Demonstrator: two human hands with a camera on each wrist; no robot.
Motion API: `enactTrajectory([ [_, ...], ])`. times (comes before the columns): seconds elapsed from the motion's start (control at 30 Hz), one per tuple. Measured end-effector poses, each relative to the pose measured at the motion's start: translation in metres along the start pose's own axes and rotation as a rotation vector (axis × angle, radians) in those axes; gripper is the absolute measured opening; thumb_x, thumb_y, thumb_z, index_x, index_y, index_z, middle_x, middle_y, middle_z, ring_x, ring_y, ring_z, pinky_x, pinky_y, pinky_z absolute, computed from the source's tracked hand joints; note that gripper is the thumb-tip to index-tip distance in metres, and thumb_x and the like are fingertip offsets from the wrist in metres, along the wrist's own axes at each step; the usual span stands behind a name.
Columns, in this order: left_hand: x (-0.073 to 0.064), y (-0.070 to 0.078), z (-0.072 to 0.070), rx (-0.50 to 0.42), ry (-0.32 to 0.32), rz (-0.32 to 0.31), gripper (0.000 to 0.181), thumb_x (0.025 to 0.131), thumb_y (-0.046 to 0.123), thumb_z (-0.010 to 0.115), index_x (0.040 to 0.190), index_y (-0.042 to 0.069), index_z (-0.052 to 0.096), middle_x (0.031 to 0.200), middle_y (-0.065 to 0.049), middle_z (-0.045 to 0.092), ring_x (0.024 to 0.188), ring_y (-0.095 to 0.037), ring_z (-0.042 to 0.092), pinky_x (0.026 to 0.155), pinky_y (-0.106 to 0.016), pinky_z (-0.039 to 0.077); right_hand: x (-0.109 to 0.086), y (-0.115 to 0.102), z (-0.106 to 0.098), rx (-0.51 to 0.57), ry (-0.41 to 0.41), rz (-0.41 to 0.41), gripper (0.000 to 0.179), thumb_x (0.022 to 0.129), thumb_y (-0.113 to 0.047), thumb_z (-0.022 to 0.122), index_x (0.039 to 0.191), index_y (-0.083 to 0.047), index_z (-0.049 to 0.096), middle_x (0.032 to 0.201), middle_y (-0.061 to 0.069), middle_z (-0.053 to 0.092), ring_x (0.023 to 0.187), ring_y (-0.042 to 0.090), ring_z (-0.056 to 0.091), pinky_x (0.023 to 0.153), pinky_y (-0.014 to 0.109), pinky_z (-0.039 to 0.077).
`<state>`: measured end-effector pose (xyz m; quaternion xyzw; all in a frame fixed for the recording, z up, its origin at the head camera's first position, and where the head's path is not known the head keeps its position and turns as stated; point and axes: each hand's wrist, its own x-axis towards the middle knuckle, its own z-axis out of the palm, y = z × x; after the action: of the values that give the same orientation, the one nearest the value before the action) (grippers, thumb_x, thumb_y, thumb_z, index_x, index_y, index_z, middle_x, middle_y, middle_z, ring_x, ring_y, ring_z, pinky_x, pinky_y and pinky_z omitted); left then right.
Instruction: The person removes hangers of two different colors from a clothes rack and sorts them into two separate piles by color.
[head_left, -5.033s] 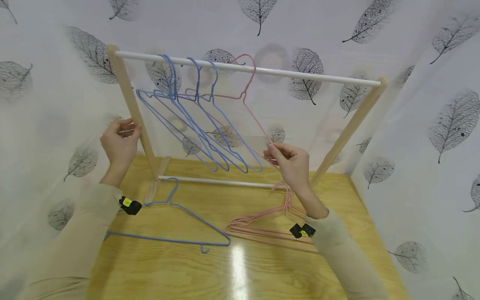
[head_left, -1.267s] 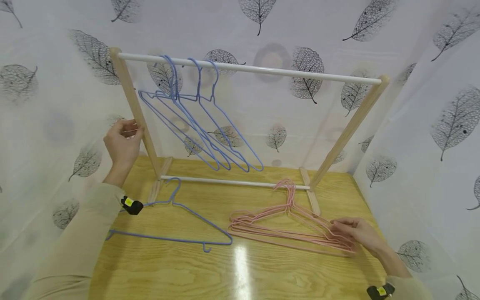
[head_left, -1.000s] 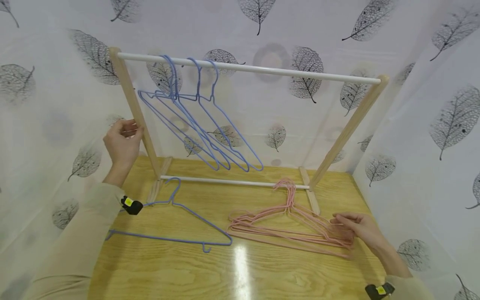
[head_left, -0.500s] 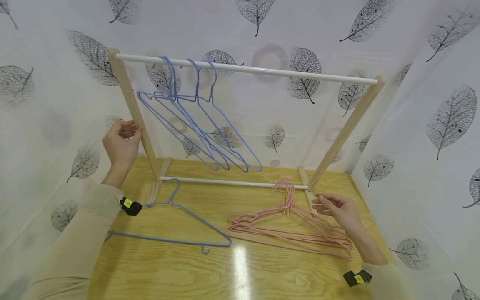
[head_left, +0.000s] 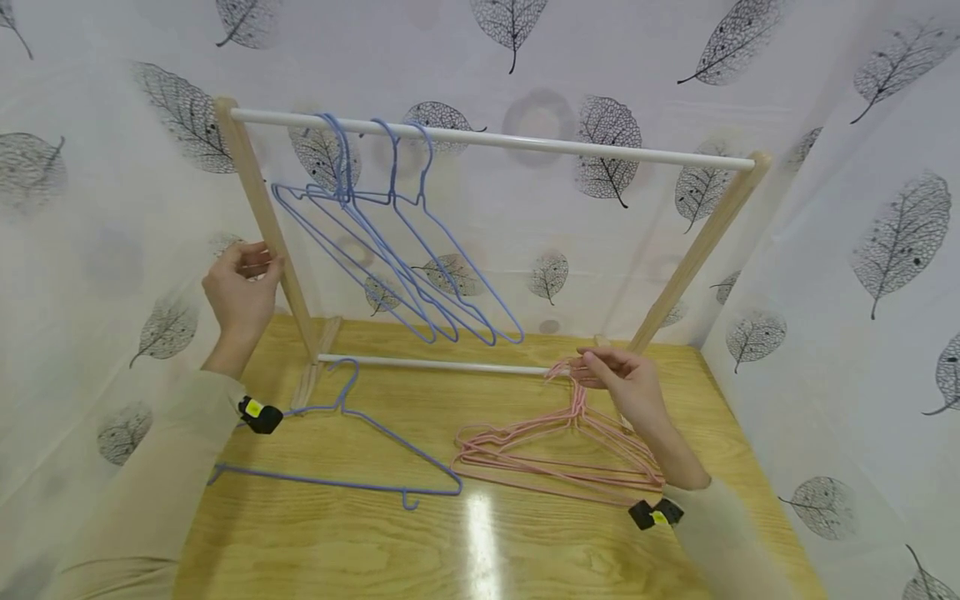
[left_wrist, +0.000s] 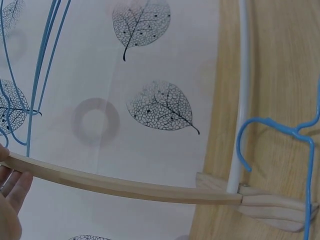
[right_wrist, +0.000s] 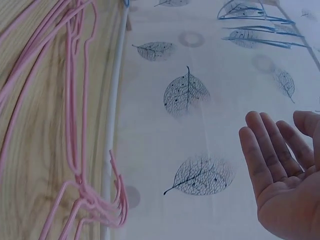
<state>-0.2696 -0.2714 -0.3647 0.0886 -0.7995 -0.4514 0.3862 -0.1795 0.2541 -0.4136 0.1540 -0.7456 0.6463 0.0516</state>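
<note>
My left hand [head_left: 240,287] pinches the left wooden post [head_left: 257,187] of a clothes rack; in the left wrist view its thumb and fingers lie on either side of the post [left_wrist: 120,187]. Several blue hangers [head_left: 394,197] hang from the left half of the rack's white top rail [head_left: 540,144]. A pile of pink hangers [head_left: 578,403] lies on the table at right, hooks toward the rack. Over those hooks is my right hand [head_left: 628,392], partly covering them in the head view. The right wrist view shows that hand [right_wrist: 285,185] with fingers extended and nothing held.
One blue hanger [head_left: 337,482] lies on the wooden table [head_left: 375,550] at left, its hook [left_wrist: 270,121] near the rack's white lower bar [head_left: 435,363]. The right wooden post [head_left: 697,250] stands beyond my right hand. Leaf-patterned curtains [head_left: 847,375] surround the table.
Five seconds ago my right hand held a pink hanger hooked on the rail; that hanger has left the rail. From the pile's right end, the hand has moved left and up. My left hand stays put.
</note>
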Motion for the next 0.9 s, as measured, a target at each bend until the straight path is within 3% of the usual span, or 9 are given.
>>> enactTrajectory([
  [0.17, -0.001, 0.001, 0.000, 0.001, -0.006, -0.004, 0.027, 0.098, 0.018, 0.072, 0.119, 0.001, 0.075, 0.116, -0.023, 0.078, 0.075, 0.027, 0.052, 0.076, -0.002, 0.049, 0.015, -0.011, 0.022, 0.022, -0.003, -0.065, 0.021, 0.106, -0.011, 0.063, 0.120, -0.001, 0.075, 0.100, -0.008, 0.083, 0.087, 0.009, 0.081, 0.077, 0.028, 0.068],
  [0.33, -0.002, 0.001, 0.000, 0.002, -0.005, -0.006, 0.028, 0.098, 0.019, 0.072, 0.119, 0.001, 0.075, 0.116, -0.022, 0.078, 0.074, 0.027, 0.052, 0.078, -0.005, 0.052, 0.029, -0.021, 0.041, 0.044, -0.025, -0.117, 0.025, 0.106, -0.008, 0.063, 0.121, 0.010, 0.072, 0.100, -0.008, 0.083, 0.088, 0.011, 0.081, 0.077, 0.028, 0.068],
  [0.6, -0.003, -0.001, -0.003, 0.008, 0.001, -0.013, 0.028, 0.098, 0.021, 0.073, 0.118, 0.002, 0.076, 0.113, -0.019, 0.079, 0.074, 0.027, 0.052, 0.075, 0.000, 0.048, 0.049, -0.040, 0.071, 0.003, -0.002, -0.121, 0.028, 0.105, -0.010, 0.064, 0.122, 0.011, 0.071, 0.098, -0.016, 0.081, 0.087, 0.003, 0.078, 0.081, 0.025, 0.067],
  [0.8, -0.002, 0.000, -0.002, 0.010, -0.007, -0.011, 0.029, 0.098, 0.021, 0.073, 0.119, 0.001, 0.075, 0.112, -0.018, 0.079, 0.074, 0.027, 0.052, 0.075, -0.001, 0.050, 0.062, -0.052, 0.088, -0.027, 0.014, -0.128, 0.026, 0.104, -0.011, 0.065, 0.122, 0.006, 0.073, 0.109, 0.027, 0.078, 0.088, 0.004, 0.078, 0.081, 0.026, 0.067],
  [0.9, -0.001, 0.002, 0.000, 0.013, -0.007, -0.012, 0.028, 0.098, 0.021, 0.072, 0.120, 0.002, 0.075, 0.113, -0.018, 0.079, 0.075, 0.026, 0.052, 0.076, -0.002, 0.051, 0.070, -0.057, 0.096, -0.052, 0.008, -0.139, 0.027, 0.105, -0.014, 0.066, 0.125, 0.003, 0.073, 0.114, 0.032, 0.076, 0.097, 0.018, 0.080, 0.086, 0.034, 0.068],
])
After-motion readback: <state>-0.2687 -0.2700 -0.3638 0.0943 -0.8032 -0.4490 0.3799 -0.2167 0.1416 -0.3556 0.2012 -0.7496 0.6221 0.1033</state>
